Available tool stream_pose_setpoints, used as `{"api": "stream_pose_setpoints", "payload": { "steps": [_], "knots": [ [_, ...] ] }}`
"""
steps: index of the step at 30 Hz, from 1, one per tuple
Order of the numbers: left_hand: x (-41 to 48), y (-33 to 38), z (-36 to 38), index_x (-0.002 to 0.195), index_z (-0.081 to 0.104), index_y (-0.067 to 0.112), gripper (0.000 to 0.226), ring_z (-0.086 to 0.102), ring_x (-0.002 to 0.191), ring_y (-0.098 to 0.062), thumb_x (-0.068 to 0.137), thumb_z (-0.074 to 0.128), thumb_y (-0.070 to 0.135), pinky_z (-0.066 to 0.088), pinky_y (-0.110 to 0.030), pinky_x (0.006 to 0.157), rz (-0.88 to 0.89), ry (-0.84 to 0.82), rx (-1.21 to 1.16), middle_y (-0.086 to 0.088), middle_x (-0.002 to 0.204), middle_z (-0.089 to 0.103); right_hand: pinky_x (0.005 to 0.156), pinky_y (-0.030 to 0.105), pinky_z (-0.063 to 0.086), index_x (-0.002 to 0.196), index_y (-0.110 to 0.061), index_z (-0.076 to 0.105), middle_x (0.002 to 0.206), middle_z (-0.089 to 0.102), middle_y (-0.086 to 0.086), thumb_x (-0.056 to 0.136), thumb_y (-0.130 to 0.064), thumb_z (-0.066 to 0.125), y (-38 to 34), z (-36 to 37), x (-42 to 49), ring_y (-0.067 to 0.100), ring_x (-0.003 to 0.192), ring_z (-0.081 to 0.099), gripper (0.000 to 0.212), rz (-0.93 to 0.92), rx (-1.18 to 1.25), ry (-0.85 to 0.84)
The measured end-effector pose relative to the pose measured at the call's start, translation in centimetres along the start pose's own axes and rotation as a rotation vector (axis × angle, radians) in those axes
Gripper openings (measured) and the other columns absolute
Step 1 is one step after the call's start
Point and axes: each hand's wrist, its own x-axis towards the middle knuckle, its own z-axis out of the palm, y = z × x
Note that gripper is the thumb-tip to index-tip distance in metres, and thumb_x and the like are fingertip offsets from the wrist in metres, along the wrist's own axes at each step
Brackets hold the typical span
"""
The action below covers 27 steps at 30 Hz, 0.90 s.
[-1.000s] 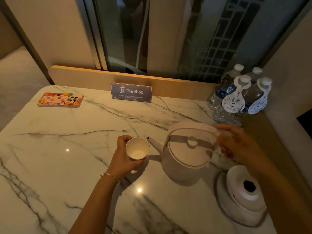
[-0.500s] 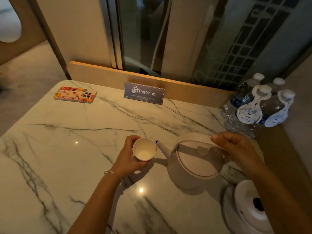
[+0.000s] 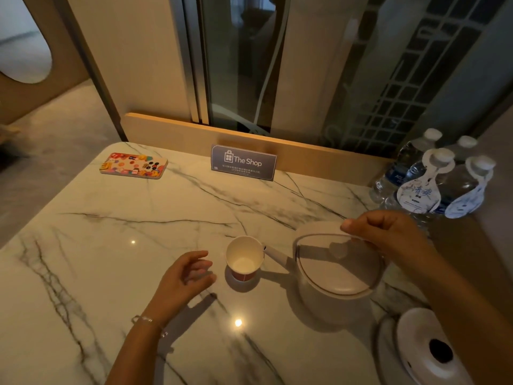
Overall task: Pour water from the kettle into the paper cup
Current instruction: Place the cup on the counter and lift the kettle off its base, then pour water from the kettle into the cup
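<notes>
A white kettle (image 3: 334,276) is tilted to the left over the marble table (image 3: 138,218), its spout tip touching the rim of the paper cup (image 3: 243,258). The cup stands upright on the table, white inside with a red base, and a little pale liquid shows at its bottom. My right hand (image 3: 388,234) grips the kettle's arched top handle from the right. My left hand (image 3: 186,276) hovers just left of the cup with fingers apart, not touching it.
The kettle's round white base (image 3: 422,348) sits at the lower right. Several water bottles (image 3: 438,182) stand at the back right. A "The Shop" sign (image 3: 243,162) leans on the wooden back ledge, and a colourful card (image 3: 133,165) lies at the back left.
My left hand has let go of the cup and pulled back to the left. The cup now stands alone on the table. The kettle tips further toward the cup.
</notes>
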Motion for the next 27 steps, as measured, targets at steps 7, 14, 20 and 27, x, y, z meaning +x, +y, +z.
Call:
{"api": "stream_pose_setpoints", "payload": {
  "steps": [7, 14, 20, 27],
  "knots": [
    [-0.7, 0.5, -1.4, 0.075, 0.063, 0.009, 0.011, 0.055, 0.064, -0.02, 0.08, 0.056, 0.001, 0.049, -0.016, 0.045, -0.146, 0.502, -0.328, -0.011, 0.069, 0.059, 0.048, 0.019, 0.037, 0.066, -0.004, 0.069, 0.05, 0.055, 0.004, 0.052, -0.053, 0.065, -2.7, -0.6, 0.6, 0.003, 0.043, 0.045, 0.051, -0.021, -0.13, -0.076],
    [-0.8, 2.0, 0.7, 0.072, 0.059, 0.007, 0.012, 0.05, 0.058, -0.019, 0.082, 0.054, 0.004, 0.045, -0.014, 0.04, -0.235, 0.503, -0.457, -0.011, 0.066, 0.054, 0.04, 0.01, 0.036, 0.057, -0.016, 0.066, 0.036, 0.051, -0.008, 0.066, -0.04, 0.067, -3.7, 0.5, 1.0, 0.0, 0.038, 0.044, 0.026, -0.002, -0.162, -0.121],
    [-0.3, 2.8, 2.4, 0.079, 0.06, 0.003, 0.007, 0.05, 0.058, -0.019, 0.083, 0.053, 0.002, 0.046, -0.02, 0.044, -0.276, 0.429, -0.436, -0.011, 0.066, 0.055, 0.04, 0.008, 0.036, 0.054, -0.021, 0.065, 0.035, 0.052, -0.011, 0.073, -0.033, 0.068, -4.3, 1.2, 1.3, -0.001, 0.037, 0.044, 0.022, 0.0, -0.217, -0.155],
    [0.4, 2.9, 3.0, 0.076, 0.06, 0.005, 0.009, 0.049, 0.058, -0.02, 0.082, 0.054, 0.002, 0.045, -0.019, 0.043, -0.264, 0.408, -0.446, -0.011, 0.065, 0.055, 0.041, 0.009, 0.036, 0.061, -0.021, 0.069, 0.036, 0.054, -0.016, 0.073, -0.036, 0.066, -5.1, 1.5, 1.6, -0.003, 0.041, 0.047, 0.019, 0.03, -0.275, -0.214]
  ]
}}
